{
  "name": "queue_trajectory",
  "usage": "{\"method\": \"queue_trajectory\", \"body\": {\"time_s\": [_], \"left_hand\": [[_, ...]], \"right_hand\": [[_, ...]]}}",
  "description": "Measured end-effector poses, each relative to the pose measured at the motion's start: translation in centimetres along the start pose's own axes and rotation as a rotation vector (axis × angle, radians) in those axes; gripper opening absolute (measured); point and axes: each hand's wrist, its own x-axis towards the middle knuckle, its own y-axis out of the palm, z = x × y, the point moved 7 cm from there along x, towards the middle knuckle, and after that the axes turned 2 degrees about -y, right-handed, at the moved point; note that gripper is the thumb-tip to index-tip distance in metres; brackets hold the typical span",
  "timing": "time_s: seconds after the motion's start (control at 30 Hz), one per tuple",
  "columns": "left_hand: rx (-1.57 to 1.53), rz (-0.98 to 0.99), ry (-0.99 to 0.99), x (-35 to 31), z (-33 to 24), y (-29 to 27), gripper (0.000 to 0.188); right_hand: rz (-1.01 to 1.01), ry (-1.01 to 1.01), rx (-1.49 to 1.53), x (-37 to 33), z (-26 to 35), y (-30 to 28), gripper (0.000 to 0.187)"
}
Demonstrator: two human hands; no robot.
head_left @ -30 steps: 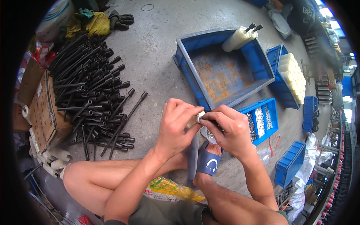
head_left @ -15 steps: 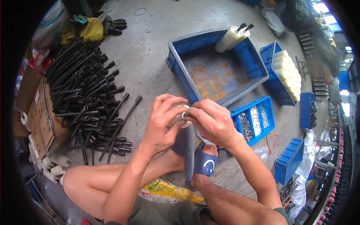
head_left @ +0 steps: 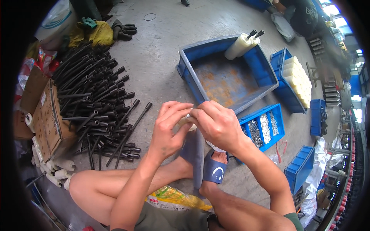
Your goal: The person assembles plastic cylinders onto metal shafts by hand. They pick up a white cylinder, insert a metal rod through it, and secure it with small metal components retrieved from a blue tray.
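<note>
My left hand (head_left: 169, 127) is closed around a cream-coloured roller (head_left: 182, 121), mostly hidden by its fingers. Against the roller's upper end, the fingertips of my right hand (head_left: 216, 124) are pinched together; a bit of white shows there, too small and covered to name. Both hands meet in front of me, above my sandals (head_left: 214, 169). Beyond them is a big blue bin (head_left: 192, 79), where two cream rollers (head_left: 239, 47) with black rods sticking out stand in the far corner. Right of my hands lies a blue divided tray (head_left: 280, 130) of small metal and white parts.
Black rods with thicker ends (head_left: 94, 100) lie heaped at left beside an open cardboard box (head_left: 48, 119). Cream rollers fill a blue crate (head_left: 283, 79) at right. Another blue crate (head_left: 300, 169) stands nearer. Dark gloves (head_left: 124, 30) and a yellow sack (head_left: 101, 31) lie far left.
The whole view has shifted a little, so the surroundings appear further right and lower. My right fingertips cover more of the roller's end. Both hands keep their hold.
</note>
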Motion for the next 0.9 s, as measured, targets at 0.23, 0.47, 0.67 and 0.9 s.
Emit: {"method": "queue_trajectory", "body": {"time_s": [0.23, 0.47, 0.67, 0.9], "left_hand": [[-0.023, -0.089, -0.037, 0.3, -0.5, 0.3, 0.033], [-0.031, -0.143, -0.057, 0.6, 0.7, 0.9, 0.029], [-0.077, -0.089, -0.010, 0.9, 1.3, 0.7, 0.033], [-0.209, 0.116, -0.164, 1.6, 2.4, 0.6, 0.038]], "right_hand": [[0.090, 0.016, -0.069, 1.0, 1.0, -0.2, 0.013], [0.170, 0.002, -0.106, 1.5, 0.5, -0.1, 0.013], [0.190, -0.037, -0.089, 2.1, 0.0, 0.7, 0.012], [0.140, -0.121, 0.042, 2.1, -1.3, 0.5, 0.018]]}}
